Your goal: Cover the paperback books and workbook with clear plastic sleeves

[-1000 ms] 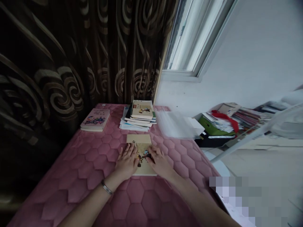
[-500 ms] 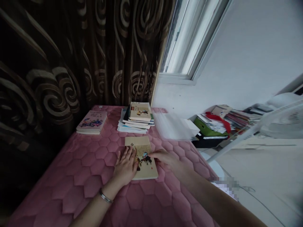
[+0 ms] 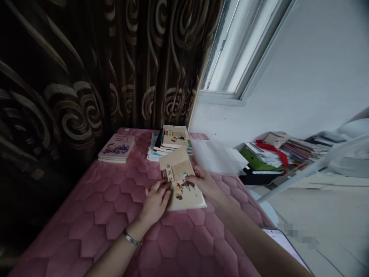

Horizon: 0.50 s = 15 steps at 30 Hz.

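Right hand (image 3: 205,184): pinching book (image 3: 181,182), thumb uppermost
Left hand (image 3: 155,201): fingers against it, grip unclear
Book: between pink cover (image 3: 106,227)'s side edges

A dark brown curtain (image 3: 95,69) with pale swirls hangs from 9 o'clock round to 12, its folds reaching down behind the far edge of a pink quilted cover (image 3: 109,227) patterned in hexagons, which spreads across 6 and 7 o'clock. At 1 o'clock a window (image 3: 245,46) in a grey-white frame shows whitish vertical bands. The plain pale wall (image 3: 317,61) fills 2 o'clock. Towards 3 o'clock stand a black box (image 3: 258,179) heaped with papers and what looks like a white fan (image 3: 288,184). Pale floor tiles (image 3: 337,215) lie at 4 o'clock. Light is cool, brightest at the window, dimmest towards 9 o'clock.
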Each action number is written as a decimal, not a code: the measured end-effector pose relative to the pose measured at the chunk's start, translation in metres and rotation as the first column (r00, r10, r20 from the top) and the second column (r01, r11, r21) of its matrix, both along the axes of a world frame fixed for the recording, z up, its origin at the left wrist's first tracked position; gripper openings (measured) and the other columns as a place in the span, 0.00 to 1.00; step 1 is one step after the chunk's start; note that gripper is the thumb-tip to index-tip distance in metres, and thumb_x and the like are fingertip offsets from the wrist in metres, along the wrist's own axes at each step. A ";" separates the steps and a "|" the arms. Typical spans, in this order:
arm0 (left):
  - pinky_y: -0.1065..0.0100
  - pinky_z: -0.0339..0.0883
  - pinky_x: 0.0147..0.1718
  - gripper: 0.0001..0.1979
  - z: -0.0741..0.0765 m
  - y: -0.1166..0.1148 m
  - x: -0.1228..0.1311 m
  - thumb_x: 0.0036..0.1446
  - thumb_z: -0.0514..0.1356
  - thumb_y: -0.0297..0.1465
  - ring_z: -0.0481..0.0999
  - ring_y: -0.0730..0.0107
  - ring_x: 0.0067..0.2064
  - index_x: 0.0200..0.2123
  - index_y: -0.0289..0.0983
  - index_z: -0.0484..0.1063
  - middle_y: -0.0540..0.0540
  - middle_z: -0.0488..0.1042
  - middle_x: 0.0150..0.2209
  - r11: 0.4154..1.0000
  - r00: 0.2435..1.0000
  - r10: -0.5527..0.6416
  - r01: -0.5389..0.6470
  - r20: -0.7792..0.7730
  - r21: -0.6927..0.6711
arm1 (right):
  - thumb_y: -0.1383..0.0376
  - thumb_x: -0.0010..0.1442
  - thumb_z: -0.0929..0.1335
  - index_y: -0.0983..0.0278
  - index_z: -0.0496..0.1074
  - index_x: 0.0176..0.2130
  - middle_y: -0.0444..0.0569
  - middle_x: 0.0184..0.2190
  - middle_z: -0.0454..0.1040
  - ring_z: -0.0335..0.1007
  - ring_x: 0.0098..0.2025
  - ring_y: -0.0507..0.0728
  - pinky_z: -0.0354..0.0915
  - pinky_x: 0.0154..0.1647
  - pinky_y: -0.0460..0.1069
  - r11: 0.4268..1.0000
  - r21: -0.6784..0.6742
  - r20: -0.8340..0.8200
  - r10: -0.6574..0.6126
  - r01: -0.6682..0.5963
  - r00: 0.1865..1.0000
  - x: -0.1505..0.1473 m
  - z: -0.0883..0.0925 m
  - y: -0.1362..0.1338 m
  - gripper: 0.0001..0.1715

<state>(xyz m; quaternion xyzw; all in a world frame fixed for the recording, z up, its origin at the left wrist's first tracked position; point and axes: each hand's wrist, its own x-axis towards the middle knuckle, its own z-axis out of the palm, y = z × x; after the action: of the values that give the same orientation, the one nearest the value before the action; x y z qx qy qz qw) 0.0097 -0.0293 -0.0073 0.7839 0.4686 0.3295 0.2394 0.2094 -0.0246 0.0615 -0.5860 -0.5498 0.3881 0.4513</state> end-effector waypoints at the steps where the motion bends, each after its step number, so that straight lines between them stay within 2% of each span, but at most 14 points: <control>1: 0.52 0.54 0.61 0.22 0.001 0.003 -0.002 0.65 0.44 0.40 0.64 0.61 0.60 0.56 0.40 0.68 0.42 0.68 0.58 0.998 0.990 -0.026 0.034 0.135 -0.057 | 0.61 0.50 0.67 0.63 0.67 0.38 0.45 0.28 0.76 0.74 0.31 0.58 0.69 0.31 0.51 0.998 0.065 0.172 -0.018 0.006 0.985 0.002 0.014 -0.002 0.13; 2: 0.55 0.57 0.59 0.24 0.002 0.007 -0.004 0.65 0.42 0.42 0.66 0.62 0.59 0.56 0.40 0.67 0.42 0.69 0.57 0.988 0.960 -0.036 0.076 0.278 -0.132 | 0.61 0.52 0.66 0.62 0.67 0.39 0.45 0.29 0.76 0.74 0.33 0.59 0.69 0.33 0.52 0.992 0.127 0.357 -0.059 0.014 0.932 0.003 0.025 -0.006 0.13; 4: 0.57 0.63 0.55 0.31 0.003 0.015 -0.010 0.65 0.35 0.47 0.70 0.62 0.56 0.58 0.37 0.63 0.40 0.71 0.55 0.932 0.843 0.010 0.186 0.537 -0.309 | 0.64 0.57 0.63 0.61 0.67 0.43 0.50 0.36 0.78 0.75 0.38 0.62 0.70 0.39 0.54 0.980 0.196 0.656 -0.098 -0.043 0.748 0.002 0.035 -0.016 0.12; 6: 0.57 0.68 0.50 0.38 0.005 0.024 -0.017 0.63 0.28 0.50 0.73 0.60 0.53 0.59 0.35 0.62 0.37 0.72 0.54 0.847 0.713 0.113 0.295 0.692 -0.442 | 0.71 0.59 0.60 0.62 0.68 0.46 0.56 0.49 0.74 0.72 0.50 0.64 0.68 0.47 0.56 0.952 0.235 0.827 -0.090 -0.196 0.555 -0.002 0.024 -0.028 0.16; 8: 0.57 0.70 0.48 0.42 0.005 0.031 -0.024 0.61 0.26 0.53 0.75 0.60 0.51 0.57 0.34 0.64 0.36 0.74 0.52 0.779 0.647 0.209 0.343 0.733 -0.525 | 0.76 0.60 0.59 0.64 0.70 0.46 0.58 0.59 0.66 0.61 0.61 0.64 0.63 0.57 0.58 0.887 0.260 0.905 -0.085 -0.381 0.418 -0.007 -0.004 -0.039 0.19; 9: 0.58 0.70 0.47 0.41 0.004 0.033 -0.026 0.60 0.29 0.54 0.76 0.60 0.50 0.55 0.34 0.66 0.36 0.75 0.50 0.757 0.643 0.250 0.337 0.724 -0.560 | 0.76 0.60 0.58 0.64 0.70 0.45 0.58 0.59 0.64 0.59 0.62 0.64 0.61 0.59 0.59 0.849 0.266 0.923 -0.088 -0.456 0.374 -0.008 -0.022 -0.044 0.19; 11: 0.57 0.71 0.46 0.35 0.000 0.035 -0.029 0.60 0.41 0.55 0.77 0.59 0.48 0.54 0.35 0.68 0.38 0.77 0.47 0.733 0.664 0.319 0.279 0.676 -0.620 | 0.77 0.60 0.59 0.64 0.71 0.45 0.59 0.58 0.65 0.59 0.62 0.64 0.63 0.59 0.59 0.795 0.277 0.937 -0.100 -0.539 0.335 -0.009 -0.057 -0.051 0.18; 13: 0.57 0.70 0.47 0.28 -0.008 0.035 -0.028 0.57 0.55 0.48 0.77 0.58 0.47 0.54 0.36 0.68 0.39 0.77 0.47 0.743 0.697 0.360 0.187 0.620 -0.642 | 0.77 0.61 0.60 0.64 0.71 0.43 0.59 0.58 0.66 0.60 0.61 0.63 0.63 0.58 0.60 0.766 0.294 0.936 -0.110 -0.571 0.334 -0.009 -0.081 -0.056 0.17; 15: 0.59 0.69 0.49 0.26 -0.015 0.033 -0.025 0.54 0.60 0.36 0.76 0.59 0.50 0.56 0.36 0.65 0.40 0.75 0.51 0.787 0.760 0.354 0.073 0.545 -0.613 | 0.77 0.61 0.60 0.64 0.71 0.42 0.59 0.57 0.66 0.60 0.60 0.63 0.64 0.58 0.59 0.758 0.299 0.932 -0.101 -0.579 0.349 -0.007 -0.093 -0.059 0.16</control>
<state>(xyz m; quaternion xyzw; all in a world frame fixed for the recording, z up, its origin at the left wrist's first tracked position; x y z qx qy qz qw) -0.0157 0.0040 -0.0226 0.4683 0.4998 0.4255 0.5915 0.2024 -0.0836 -0.0312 -0.4322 -0.8781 -0.1258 0.1621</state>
